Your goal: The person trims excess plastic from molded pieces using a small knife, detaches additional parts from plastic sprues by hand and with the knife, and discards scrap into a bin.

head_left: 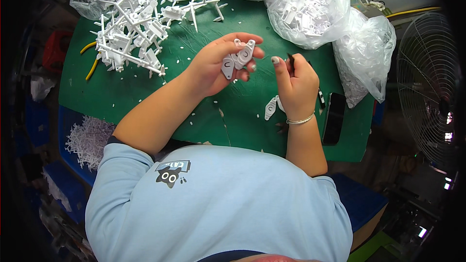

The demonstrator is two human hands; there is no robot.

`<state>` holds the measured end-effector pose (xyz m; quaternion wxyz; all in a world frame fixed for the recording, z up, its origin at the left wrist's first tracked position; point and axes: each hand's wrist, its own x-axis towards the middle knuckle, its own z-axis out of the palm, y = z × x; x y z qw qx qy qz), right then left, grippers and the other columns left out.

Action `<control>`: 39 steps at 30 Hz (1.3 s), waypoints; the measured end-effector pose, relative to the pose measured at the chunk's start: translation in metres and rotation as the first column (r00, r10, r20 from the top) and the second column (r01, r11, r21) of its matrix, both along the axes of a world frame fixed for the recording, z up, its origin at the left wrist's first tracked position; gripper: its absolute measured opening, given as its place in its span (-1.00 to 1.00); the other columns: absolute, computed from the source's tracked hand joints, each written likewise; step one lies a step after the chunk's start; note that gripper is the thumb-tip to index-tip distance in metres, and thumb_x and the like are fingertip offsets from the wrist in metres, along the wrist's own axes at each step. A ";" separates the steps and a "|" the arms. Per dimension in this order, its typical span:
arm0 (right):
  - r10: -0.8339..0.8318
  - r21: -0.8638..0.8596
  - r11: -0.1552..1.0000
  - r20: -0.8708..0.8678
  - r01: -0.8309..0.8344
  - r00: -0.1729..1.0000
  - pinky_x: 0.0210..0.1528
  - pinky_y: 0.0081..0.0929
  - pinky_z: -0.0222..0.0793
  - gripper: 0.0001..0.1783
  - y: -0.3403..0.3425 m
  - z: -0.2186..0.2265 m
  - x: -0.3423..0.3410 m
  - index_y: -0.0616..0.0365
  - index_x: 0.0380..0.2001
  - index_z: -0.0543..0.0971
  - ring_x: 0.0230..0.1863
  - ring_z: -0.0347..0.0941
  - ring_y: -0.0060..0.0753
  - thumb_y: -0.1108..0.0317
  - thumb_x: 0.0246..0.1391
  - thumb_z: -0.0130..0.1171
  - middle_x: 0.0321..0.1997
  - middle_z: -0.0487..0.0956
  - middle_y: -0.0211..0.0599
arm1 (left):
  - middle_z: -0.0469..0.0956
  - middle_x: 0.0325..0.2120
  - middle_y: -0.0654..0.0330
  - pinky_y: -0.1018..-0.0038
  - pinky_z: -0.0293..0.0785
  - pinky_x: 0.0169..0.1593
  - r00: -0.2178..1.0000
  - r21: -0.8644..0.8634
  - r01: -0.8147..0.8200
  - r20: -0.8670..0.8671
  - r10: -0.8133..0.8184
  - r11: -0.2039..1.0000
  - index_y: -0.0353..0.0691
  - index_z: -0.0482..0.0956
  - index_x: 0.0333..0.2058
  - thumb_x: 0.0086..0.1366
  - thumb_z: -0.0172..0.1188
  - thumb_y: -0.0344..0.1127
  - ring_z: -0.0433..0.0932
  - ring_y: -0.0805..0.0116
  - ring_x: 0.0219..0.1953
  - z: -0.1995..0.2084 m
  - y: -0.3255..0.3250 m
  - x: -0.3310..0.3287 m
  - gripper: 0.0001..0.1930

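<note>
Hands [213,65] [300,87] partly hide white pieces [246,54] and possible blade [291,60].

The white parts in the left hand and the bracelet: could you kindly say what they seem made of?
The white parts in the left hand look like smooth plastic, given their even colour and crisp outlines. The bracelet is probably polished metal, silvery and glinting.

Flat parts [245,55]: white plastic in appearance, smooth, low sheen. Heaped pieces [128,36]: matching rigid plastic look, matt. Bags [373,49]: thin clear plastic film, glossy, crumpled. Tabletop [204,126]: smooth, mostly matt, surface marked in places. Phone [334,119]: glossy, glass-like face. Bracelet [301,120]: shiny metal. Shirt [218,204]: matt cloth. Fan guard [422,63]: metal-looking wire.
</note>
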<state>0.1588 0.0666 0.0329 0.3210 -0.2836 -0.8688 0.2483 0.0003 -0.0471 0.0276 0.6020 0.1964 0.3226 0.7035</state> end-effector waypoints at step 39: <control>0.204 -0.150 0.963 -0.133 -0.223 0.970 -0.48 -0.43 0.25 -0.53 0.009 0.001 0.007 0.23 -0.34 0.47 -0.55 0.28 -0.35 -0.04 0.05 0.19 -0.54 0.39 -0.28 | 0.54 -0.43 0.27 0.57 0.37 -0.32 0.608 -0.127 0.115 -0.775 -0.171 0.985 -0.27 0.55 -0.29 0.21 0.17 -0.41 0.46 0.55 -0.40 0.005 -0.002 0.007 -0.89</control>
